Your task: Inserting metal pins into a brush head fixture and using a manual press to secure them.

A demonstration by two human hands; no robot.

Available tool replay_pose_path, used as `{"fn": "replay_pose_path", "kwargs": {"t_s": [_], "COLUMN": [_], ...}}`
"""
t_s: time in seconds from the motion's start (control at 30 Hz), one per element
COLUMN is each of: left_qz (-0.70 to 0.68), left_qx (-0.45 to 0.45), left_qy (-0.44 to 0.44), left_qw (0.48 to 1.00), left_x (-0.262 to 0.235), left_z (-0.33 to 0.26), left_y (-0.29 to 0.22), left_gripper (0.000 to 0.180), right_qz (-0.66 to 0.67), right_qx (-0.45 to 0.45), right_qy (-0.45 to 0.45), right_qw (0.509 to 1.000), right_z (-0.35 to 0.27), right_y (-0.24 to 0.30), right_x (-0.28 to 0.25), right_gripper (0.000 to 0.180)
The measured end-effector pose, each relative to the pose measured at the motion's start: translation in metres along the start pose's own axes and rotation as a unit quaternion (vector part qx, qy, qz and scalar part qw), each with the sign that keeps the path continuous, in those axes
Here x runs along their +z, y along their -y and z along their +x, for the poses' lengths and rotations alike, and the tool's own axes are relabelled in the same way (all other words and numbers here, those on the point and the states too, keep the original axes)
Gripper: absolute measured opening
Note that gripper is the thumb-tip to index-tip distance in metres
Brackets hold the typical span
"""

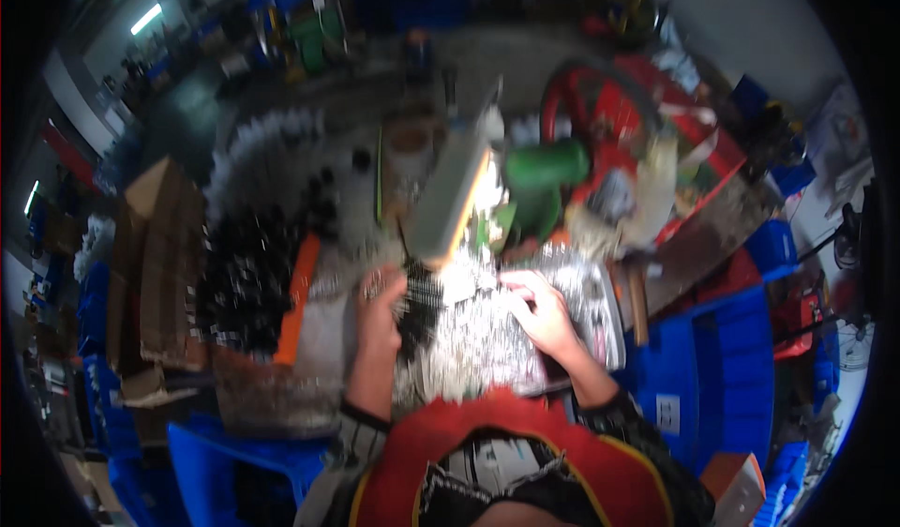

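Note:
A heap of small shiny metal parts point(478, 339) covers the work surface in front of me, under the bright light of a long lamp point(448, 199). My left hand point(380, 307) is at the heap's left side, beside a dark, ridged cluster of parts point(422, 304). Blur smears its fingers, so its grip is unclear. Over the heap's right far part, my right hand point(539, 313) has thumb and forefinger brought together. Whatever lies between those fingertips is too small and blurred to name.
Black parts point(248, 283) are piled on the left, with an orange strip point(298, 297) beside them and cardboard boxes point(159, 274) beyond. A green cylinder point(548, 165) lies behind the lamp. To the right are a wooden handle point(638, 304), blue bins point(731, 368) and a red wheel point(609, 114).

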State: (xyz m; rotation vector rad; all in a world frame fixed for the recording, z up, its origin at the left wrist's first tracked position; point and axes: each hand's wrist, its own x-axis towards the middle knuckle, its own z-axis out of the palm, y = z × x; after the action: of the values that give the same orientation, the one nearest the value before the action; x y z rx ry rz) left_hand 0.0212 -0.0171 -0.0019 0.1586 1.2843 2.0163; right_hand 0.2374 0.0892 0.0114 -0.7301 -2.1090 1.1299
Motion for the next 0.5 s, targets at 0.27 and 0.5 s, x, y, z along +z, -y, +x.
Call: {"fn": "replay_pose_path", "kwargs": {"t_s": [0.27,0.5], "left_qz": [-0.045,-0.132], "left_qx": [-0.035,-0.120], "left_qy": [0.044,0.129], "left_qw": [0.997,0.975], "left_x": [-0.023,-0.023], "left_z": [0.003,0.009], "left_y": [0.009,0.006], "left_gripper": [0.022,0.031], "right_qz": [-0.228,0.074], "right_qx": [0.068,0.058], "right_qy": [-0.213,-0.245], "right_qw": [0.948,0.965], "right_z": [-0.005,0.013], "right_y": [-0.024,0.003], "right_x": [-0.097,-0.114], "right_gripper": [0.044,0.027]}}
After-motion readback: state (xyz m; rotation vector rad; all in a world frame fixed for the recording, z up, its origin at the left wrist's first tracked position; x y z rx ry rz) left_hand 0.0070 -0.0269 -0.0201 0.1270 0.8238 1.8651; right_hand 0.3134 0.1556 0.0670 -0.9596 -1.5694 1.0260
